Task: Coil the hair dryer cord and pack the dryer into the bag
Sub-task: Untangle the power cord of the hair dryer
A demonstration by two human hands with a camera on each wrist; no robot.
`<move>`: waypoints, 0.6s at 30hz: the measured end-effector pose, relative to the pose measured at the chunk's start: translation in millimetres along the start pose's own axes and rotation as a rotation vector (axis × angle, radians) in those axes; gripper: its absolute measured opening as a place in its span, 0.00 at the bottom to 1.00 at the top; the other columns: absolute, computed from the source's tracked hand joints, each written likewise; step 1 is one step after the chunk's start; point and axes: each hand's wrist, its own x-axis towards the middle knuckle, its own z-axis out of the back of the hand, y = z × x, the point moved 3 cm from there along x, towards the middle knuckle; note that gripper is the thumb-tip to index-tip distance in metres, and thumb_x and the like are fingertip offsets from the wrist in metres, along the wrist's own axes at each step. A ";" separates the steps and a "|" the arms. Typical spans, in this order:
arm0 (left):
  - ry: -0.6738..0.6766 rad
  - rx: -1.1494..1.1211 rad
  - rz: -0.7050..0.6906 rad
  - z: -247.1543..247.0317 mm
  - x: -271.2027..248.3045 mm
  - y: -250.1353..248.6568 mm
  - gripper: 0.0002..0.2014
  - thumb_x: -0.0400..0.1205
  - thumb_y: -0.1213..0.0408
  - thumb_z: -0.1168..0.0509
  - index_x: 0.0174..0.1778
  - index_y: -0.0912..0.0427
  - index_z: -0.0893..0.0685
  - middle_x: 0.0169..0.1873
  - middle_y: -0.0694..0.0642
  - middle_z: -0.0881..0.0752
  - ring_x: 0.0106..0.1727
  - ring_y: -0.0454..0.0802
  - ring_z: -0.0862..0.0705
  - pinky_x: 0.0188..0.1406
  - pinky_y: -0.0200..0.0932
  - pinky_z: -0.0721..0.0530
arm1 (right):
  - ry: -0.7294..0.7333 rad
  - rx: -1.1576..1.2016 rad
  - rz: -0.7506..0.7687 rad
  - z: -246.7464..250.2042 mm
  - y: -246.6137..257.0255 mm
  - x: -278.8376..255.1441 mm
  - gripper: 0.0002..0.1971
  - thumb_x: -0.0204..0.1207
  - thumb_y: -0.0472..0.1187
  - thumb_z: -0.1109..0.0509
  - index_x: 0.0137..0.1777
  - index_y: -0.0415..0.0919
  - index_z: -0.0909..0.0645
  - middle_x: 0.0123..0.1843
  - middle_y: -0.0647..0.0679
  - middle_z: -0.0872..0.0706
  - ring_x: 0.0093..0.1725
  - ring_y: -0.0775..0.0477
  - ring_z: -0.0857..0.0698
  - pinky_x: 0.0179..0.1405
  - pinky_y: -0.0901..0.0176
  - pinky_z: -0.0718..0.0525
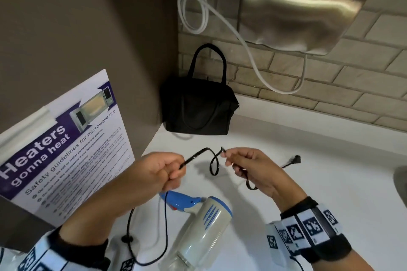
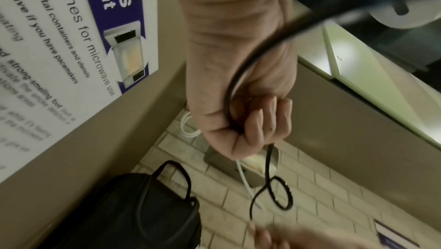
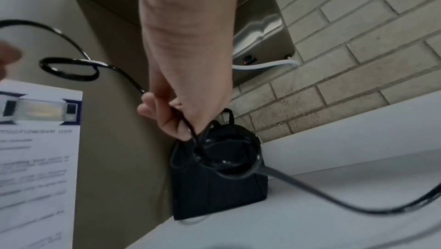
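Left hand (image 1: 154,171) fist clenched on black cord (image 1: 212,160); right hand (image 1: 253,167) pinches it, small loop between them. Hair dryer (image 1: 198,226) lies on white counter (image 1: 308,160), near side. Black bag (image 1: 198,108) stands far, in corner.

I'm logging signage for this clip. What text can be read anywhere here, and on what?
All on the white and purple microwave poster:
"Heaters gonna heat"
"Safety guidelines for microwave use"
"...or metal containers and utensils"
"...if you have pacemakers"
Smaller lines: too blurred.
Black-and-white square wristband markers: patterns, no words.
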 end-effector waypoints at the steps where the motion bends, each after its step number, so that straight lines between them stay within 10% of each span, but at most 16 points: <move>1: 0.023 0.016 0.047 -1.7 0.5 6.5 0.18 0.79 0.66 0.52 0.23 0.48 0.30 0.18 0.47 0.32 0.22 0.40 0.35 0.24 0.28 0.31 | -0.024 0.062 0.028 2.2 4.6 2.2 0.08 0.80 0.36 0.33 0.47 0.41 0.11 0.37 0.48 0.15 0.27 0.58 0.24 0.33 0.70 0.23; 8: -0.160 -0.147 0.441 4.0 31.4 66.7 0.19 0.71 0.82 0.61 0.29 0.57 0.33 0.19 0.50 0.32 0.21 0.44 0.42 0.18 0.34 0.44 | 0.168 0.447 0.349 17.4 26.2 -6.0 0.10 0.62 0.46 0.19 0.41 0.44 0.11 0.35 0.49 0.15 0.33 0.54 0.20 0.41 0.65 0.21; 14: -0.448 -0.535 0.389 25.3 59.9 62.2 0.22 0.76 0.82 0.64 0.29 0.55 0.34 0.15 0.46 0.33 0.13 0.39 0.40 0.12 0.31 0.43 | 0.445 -0.034 0.317 11.6 16.0 -31.9 0.06 0.68 0.32 0.23 0.38 0.44 0.10 0.34 0.50 0.12 0.36 0.53 0.16 0.38 0.64 0.20; 18: -0.509 -0.716 0.221 52.4 66.1 27.7 0.21 0.81 0.77 0.62 0.28 0.53 0.36 0.13 0.44 0.35 0.13 0.38 0.40 0.13 0.31 0.43 | 0.257 -0.377 0.099 19.7 -21.8 -14.1 0.14 0.68 0.21 0.29 0.33 0.41 0.12 0.29 0.52 0.12 0.34 0.57 0.15 0.40 0.68 0.19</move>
